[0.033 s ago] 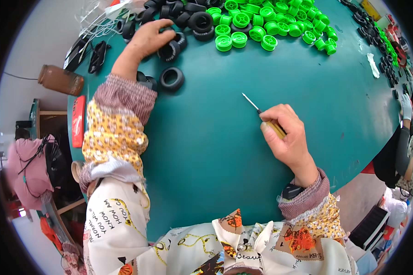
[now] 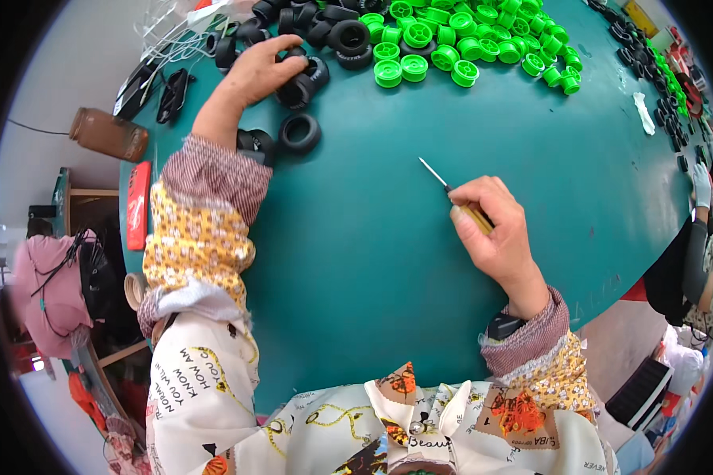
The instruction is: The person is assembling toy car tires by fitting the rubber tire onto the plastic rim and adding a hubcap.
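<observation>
My left hand [image 2: 265,70] reaches into the near edge of a heap of black rubber tyres [image 2: 348,38] at the far left. Its thumb and forefinger are apart, with part of a tyre showing between them; no firm hold can be seen. Just below the fingers lie touching tyres [image 2: 295,92]. Nearer to me, a single tyre [image 2: 299,133] rests on the table, beside others [image 2: 255,144] partly hidden by my left wrist. My right hand [image 2: 495,229] is closed round the yellowish handle of a screwdriver [image 2: 434,174], its thin metal shaft pointing far left, above the green table [image 2: 372,261].
Bright green wheel rims [image 2: 463,47] are piled at the far middle. White cables [image 2: 174,36], a black object [image 2: 174,95] and a red box [image 2: 138,206] lie along the left. A brown jar [image 2: 109,134] stands beyond the left edge. At far right shows another person's gloved hand [image 2: 701,186].
The tyres under my left hand have shifted slightly toward me and turned a little. My left hand has barely moved; my right hand keeps the screwdriver in place.
</observation>
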The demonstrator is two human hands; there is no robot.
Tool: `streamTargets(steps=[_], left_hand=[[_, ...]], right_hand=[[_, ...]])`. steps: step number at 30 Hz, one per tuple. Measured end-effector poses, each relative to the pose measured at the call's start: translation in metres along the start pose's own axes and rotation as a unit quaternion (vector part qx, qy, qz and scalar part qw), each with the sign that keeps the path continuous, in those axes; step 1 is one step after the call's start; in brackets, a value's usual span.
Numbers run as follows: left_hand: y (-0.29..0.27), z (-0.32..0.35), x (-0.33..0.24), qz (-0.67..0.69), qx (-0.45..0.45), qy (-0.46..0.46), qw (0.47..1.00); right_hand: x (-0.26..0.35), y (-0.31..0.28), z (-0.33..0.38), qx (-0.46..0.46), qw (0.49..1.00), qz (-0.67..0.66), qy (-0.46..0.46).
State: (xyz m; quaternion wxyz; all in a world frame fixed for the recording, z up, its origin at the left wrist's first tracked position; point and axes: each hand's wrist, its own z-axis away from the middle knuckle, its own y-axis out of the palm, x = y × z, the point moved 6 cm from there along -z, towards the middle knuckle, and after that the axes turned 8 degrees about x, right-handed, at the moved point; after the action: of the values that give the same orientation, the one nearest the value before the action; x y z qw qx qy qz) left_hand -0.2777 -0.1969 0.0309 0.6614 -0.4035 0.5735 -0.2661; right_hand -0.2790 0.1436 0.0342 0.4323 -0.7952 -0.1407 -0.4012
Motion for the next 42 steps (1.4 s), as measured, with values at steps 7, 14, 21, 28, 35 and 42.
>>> streamTargets(steps=[7,14,21,28,35,42], left_hand=[[0.013,0.122,-0.018,0.155,-0.092,-0.025,0.983],[0.013,0.224,-0.066,0.335,-0.302,0.016,0.892],[0.044,0.304,-0.053,0.198,-0.272,-0.051,0.940],[0.066,0.307,-0.065,-0.018,-0.109,-0.047,0.993],[0.072,0.301,-0.063,-0.135,-0.079,-0.029,0.987],[0.070,0.299,-0.068,-0.128,-0.114,-0.025,0.985]], right_hand=[[0.001,0.006,0.006,-0.014,1.000,-0.025,0.013],[0.015,0.014,0.012,-0.115,0.991,-0.070,0.022],[0.064,0.054,-0.001,-0.126,0.983,0.077,-0.105],[-0.019,0.007,-0.024,-0.257,0.952,0.149,0.075],[0.012,0.054,-0.036,-0.035,0.972,0.231,0.030],[0.053,0.056,-0.029,-0.117,0.966,0.175,-0.148]])
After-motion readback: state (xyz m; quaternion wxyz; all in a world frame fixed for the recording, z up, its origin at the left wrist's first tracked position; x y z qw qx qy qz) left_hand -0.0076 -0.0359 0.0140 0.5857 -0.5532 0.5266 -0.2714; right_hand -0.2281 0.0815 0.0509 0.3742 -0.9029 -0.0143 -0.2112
